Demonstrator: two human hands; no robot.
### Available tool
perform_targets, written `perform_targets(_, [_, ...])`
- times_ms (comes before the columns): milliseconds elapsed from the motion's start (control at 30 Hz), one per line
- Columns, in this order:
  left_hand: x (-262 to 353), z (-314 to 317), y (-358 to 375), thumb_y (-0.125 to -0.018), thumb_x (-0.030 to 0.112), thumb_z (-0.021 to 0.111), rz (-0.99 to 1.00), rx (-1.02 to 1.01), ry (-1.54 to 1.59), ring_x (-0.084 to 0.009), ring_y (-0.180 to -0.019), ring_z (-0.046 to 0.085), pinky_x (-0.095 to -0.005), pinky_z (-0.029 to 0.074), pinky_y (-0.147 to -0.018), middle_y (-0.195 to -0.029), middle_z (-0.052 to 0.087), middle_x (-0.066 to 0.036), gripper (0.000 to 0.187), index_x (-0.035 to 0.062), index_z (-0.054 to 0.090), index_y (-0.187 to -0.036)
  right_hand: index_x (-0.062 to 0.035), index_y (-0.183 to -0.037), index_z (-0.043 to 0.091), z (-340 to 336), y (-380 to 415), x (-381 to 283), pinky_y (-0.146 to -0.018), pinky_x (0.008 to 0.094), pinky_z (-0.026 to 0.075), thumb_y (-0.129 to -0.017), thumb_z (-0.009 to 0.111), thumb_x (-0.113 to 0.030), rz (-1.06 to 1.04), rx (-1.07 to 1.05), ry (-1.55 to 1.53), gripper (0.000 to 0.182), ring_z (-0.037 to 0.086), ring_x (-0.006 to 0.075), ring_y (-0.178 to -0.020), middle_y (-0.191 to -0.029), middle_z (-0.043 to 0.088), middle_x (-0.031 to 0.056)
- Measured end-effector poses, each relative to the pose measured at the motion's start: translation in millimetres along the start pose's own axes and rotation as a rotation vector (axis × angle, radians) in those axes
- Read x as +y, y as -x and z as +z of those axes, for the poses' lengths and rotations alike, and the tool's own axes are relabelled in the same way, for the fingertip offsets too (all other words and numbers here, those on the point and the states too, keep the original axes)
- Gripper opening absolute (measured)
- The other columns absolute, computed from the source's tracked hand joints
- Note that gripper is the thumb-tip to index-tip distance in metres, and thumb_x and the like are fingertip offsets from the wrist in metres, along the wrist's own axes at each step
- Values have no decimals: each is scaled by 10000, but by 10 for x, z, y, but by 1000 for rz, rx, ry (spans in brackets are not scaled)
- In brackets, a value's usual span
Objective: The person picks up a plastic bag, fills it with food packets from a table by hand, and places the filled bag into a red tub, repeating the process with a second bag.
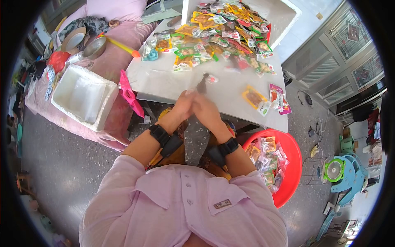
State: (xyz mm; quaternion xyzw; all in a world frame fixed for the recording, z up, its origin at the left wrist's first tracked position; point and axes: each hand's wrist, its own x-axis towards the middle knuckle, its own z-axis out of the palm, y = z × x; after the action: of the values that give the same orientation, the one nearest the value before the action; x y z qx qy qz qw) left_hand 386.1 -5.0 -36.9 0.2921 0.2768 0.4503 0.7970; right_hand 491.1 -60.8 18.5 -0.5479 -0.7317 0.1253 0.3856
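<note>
"How are our hands placed?"

"Both forearms reach forward from our body and angle inward, so our left hand (182,108) and right hand (207,112) meet at the near edge of the white table (158,84)."

"Is our grip open or closed?"

"The fingers are bunched together and blurred. We can't tell how far open either hand is, or whether it has hold of the dark item (202,85), which shows just past the fingertips, over the table."

"What's around us?"

"A heap of food packets (222,35) crowds the table's far side. A yellow packet (256,100) lies to our right, near a red-and-purple packet (279,99). A bright pink thing (130,94) sits at the table's left edge."

"And the containers?"

"A white foam box (288,18) stands at the far end, with packets at its opening, spread onto the table. The red tub (293,177) on the floor, to our right, holds more packets. Another foam box (108,103) rests on the pink cloth (41,99) to our left."
</note>
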Motion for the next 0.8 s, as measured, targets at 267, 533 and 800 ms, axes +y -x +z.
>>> perform_targets(267, [394,324,318,-767,37,467,-28,31,-59,-196,-762,552,-336,471,-668,-879,537,-105,264,-13,423,-1022,-2,-918,491,-518,-109,879,-597,286,419,-753,554,-170,399,238,-203,244,536,199,-711,-776,540,91])
perform_targets(533, [439,152,335,-796,68,465,-25,-57,-93,-212,-784,551,-362,463,-698,-888,543,-75,207,41,452,-1000,-72,-854,501,-801,166,720,-580,274,436,-788,508,-147,720,-55,-1177,100,524,147,-691,-750,512,9])
perform_targets(800, [499,10,154,-698,281,535,398,422,-1754,-315,-841,527,-386,425,-701,-856,540,-156,320,25,524,-890,-71,-798,475,-666,252,738,-575,296,446,-797,496,-115,715,385,-1257,49,553,168,-667,-694,520,27])
